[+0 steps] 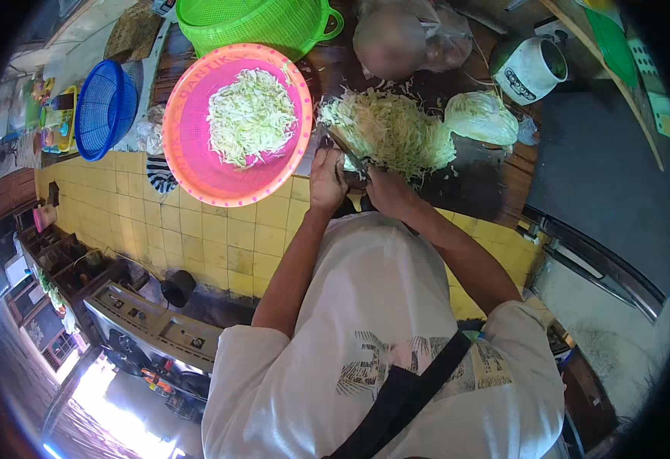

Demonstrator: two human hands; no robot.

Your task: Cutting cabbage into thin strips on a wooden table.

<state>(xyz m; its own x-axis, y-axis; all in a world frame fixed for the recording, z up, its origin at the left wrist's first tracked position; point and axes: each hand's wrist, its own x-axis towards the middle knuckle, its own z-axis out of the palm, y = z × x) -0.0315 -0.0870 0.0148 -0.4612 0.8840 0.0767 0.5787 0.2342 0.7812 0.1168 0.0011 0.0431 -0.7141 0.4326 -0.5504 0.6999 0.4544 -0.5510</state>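
My right hand (pixel 391 190) is closed around the handle of a knife (pixel 343 144), whose blade points up and left. Close beside the blade, my left hand (pixel 329 178) rests on a pale piece of cabbage (pixel 348 165), largely hidden by the fingers and knife. A large heap of shredded cabbage (pixel 395 133) lies on the dark wooden table just beyond both hands. To its right is an uncut piece of cabbage (pixel 481 118). A pink basket with an orange dotted rim (pixel 237 195) stands left of my hands, with more shredded cabbage (pixel 251 117) inside.
Behind the pink basket stands a green plastic basket (pixel 249 26); a blue basket (pixel 105 109) is farther left. Plastic bags (pixel 447 43) and a white container (pixel 527 72) stand at the back right. The wooden table (pixel 521 183) ends near my body, above yellow floor tiles.
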